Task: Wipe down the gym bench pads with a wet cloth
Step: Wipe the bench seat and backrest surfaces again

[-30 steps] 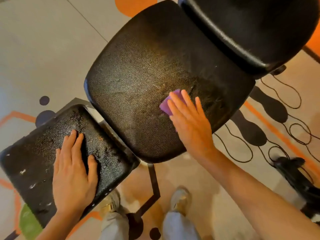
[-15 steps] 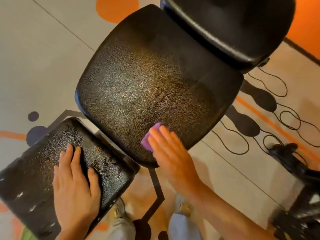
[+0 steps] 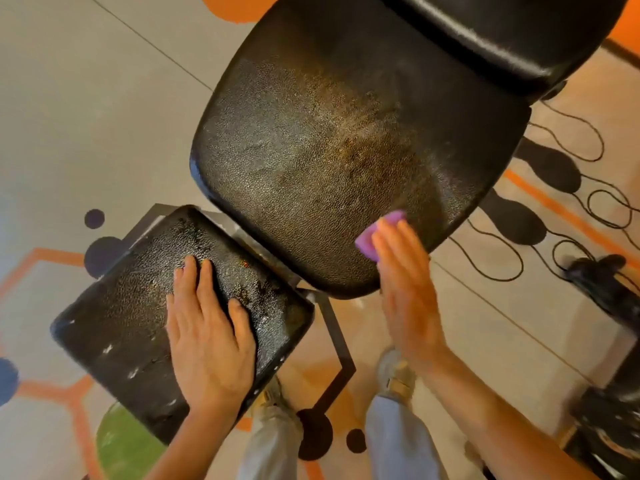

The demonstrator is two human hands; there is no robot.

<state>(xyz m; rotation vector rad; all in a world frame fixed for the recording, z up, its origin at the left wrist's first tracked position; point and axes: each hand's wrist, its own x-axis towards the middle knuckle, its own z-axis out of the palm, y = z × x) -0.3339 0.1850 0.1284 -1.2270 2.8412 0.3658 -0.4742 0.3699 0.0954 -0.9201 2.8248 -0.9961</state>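
A large black seat pad (image 3: 332,147) fills the middle of the view, its textured surface shiny. At its near right edge my right hand (image 3: 405,282) presses a small purple cloth (image 3: 375,237) flat under the fingers; the hand is blurred. A smaller worn black pad (image 3: 138,306) lies lower left, and my left hand (image 3: 207,334) rests flat on it, fingers spread, holding nothing. A glossy black back pad (image 3: 502,39) sits at the top right.
The black metal frame (image 3: 339,348) runs between the pads and down to the floor. My two feet (image 3: 394,375) stand below it. Dark equipment (image 3: 606,289) sits at the right edge. The floor is grey with orange and black patterns.
My right hand slid the purple cloth from the seat pad's middle down to its near edge, then along that edge to the right. My left hand stayed on the small pad.
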